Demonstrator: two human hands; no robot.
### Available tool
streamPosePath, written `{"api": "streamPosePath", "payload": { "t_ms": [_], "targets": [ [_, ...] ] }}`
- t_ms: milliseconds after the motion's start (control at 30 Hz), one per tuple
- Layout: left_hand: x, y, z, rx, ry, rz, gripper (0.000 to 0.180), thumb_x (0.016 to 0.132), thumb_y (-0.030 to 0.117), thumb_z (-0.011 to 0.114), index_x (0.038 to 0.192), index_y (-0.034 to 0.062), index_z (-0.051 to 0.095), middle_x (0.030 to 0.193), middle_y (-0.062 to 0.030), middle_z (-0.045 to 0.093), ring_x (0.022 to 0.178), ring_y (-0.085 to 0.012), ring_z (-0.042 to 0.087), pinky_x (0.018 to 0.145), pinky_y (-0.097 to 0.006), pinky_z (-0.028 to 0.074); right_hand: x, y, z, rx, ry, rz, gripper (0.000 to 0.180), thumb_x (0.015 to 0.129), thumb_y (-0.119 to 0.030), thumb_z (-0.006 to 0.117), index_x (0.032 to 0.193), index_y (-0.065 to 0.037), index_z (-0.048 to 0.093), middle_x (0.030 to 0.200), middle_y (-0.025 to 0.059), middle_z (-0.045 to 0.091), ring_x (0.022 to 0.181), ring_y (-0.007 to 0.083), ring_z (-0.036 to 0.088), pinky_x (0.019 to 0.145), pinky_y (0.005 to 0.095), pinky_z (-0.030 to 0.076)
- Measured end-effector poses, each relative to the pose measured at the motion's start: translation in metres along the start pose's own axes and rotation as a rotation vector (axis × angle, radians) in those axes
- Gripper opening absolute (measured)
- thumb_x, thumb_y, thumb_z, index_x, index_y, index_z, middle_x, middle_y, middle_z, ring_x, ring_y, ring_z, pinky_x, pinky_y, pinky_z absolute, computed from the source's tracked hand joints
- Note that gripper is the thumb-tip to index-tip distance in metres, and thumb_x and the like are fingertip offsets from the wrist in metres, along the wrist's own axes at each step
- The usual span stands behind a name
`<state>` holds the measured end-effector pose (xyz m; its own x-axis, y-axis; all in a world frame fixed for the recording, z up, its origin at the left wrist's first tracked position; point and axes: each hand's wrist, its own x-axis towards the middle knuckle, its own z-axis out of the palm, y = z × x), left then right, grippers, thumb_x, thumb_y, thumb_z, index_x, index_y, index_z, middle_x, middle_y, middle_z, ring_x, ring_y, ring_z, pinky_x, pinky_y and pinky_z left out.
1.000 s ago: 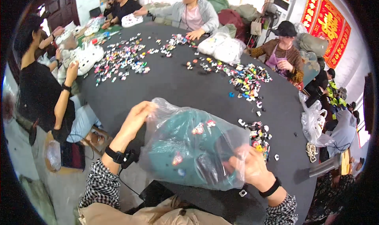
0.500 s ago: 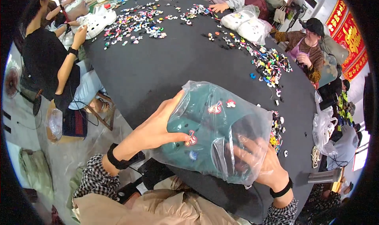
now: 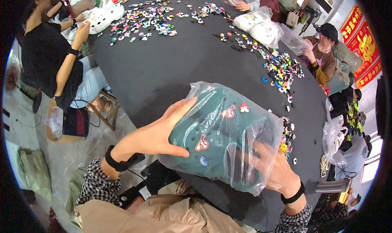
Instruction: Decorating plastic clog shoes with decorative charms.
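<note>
One clear bag (image 3: 250, 128) of green footwear (image 3: 206, 120) is held at the tabletop's (image 3: 171, 69) near edge between the left hand (image 3: 157, 134), thumb and fingers spread wide against its left side, palm turned inward, and the right hand (image 3: 277, 167), whose bent fingers, seen through film, cannot be told as pinching or loose.

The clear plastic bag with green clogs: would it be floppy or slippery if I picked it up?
The clear plastic bag is probably floppy: it's thin and wrinkled. It might be slippery, since it shines. The green clogs inside look chunky, so probably feel firmer.
</note>
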<state>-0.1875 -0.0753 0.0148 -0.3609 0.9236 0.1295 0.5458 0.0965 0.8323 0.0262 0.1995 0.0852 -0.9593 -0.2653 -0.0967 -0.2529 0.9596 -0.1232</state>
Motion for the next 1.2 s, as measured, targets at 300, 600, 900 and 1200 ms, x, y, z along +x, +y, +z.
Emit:
{"api": "streamPosePath", "payload": {
  "t_ms": [300, 600, 900, 1200],
  "targets": [
    [-0.003, 0.008, 0.007, -0.011, 0.019, -0.063, 0.102, 0.08, 0.031, 0.083, 0.162, 0.016, 0.023, 0.163, -0.0298, 0.014, 0.153, -0.0463, 0.014, 0.123, -0.05, 0.02, 0.008, -0.004, -0.011, 0.031, -0.074, -0.007, 0.056, 0.073, -0.024, 0.073, 0.128, -0.018, 0.065, 0.127, 0.0137, 0.055, 0.1, 0.0348, 0.066, 0.086, 0.0457, 0.055],
    [0.004, 0.051, 0.02, 0.507, 0.057, 0.324, 0.093, 0.076, 0.05, 0.081, 0.151, 0.0086, 0.045, 0.154, -0.0207, 0.037, 0.141, -0.0428, 0.035, 0.119, -0.055, 0.026, -0.007, 0.004, 0.001, 0.078, -0.036, 0.009, 0.067, 0.071, -0.022, 0.075, 0.135, -0.015, 0.058, 0.133, 0.0192, 0.053, 0.123, 0.041, 0.056, 0.102, 0.0515, 0.047],
    [0.016, 0.046, 0.049, 0.349, 0.119, 0.265, 0.083, 0.074, 0.039, 0.085, 0.14, 0.0018, 0.052, 0.137, -0.0157, 0.051, 0.127, -0.0364, 0.049, 0.109, -0.047, 0.04, -0.011, 0.017, 0.013, 0.188, 0.117, -0.142, 0.063, 0.07, -0.022, 0.079, 0.13, -0.016, 0.063, 0.134, 0.0209, 0.055, 0.12, 0.0425, 0.057, 0.102, 0.0503, 0.047],
    [0.021, 0.054, 0.04, 0.316, 0.09, 0.216, 0.08, 0.073, 0.033, 0.087, 0.138, 0.0013, 0.054, 0.134, -0.0155, 0.052, 0.125, -0.0357, 0.05, 0.107, -0.047, 0.041, -0.008, 0.016, 0.009, 0.215, 0.097, -0.085, 0.062, 0.073, -0.017, 0.076, 0.133, -0.013, 0.06, 0.14, 0.0194, 0.054, 0.126, 0.04, 0.056, 0.106, 0.0498, 0.045]
  ]
}}
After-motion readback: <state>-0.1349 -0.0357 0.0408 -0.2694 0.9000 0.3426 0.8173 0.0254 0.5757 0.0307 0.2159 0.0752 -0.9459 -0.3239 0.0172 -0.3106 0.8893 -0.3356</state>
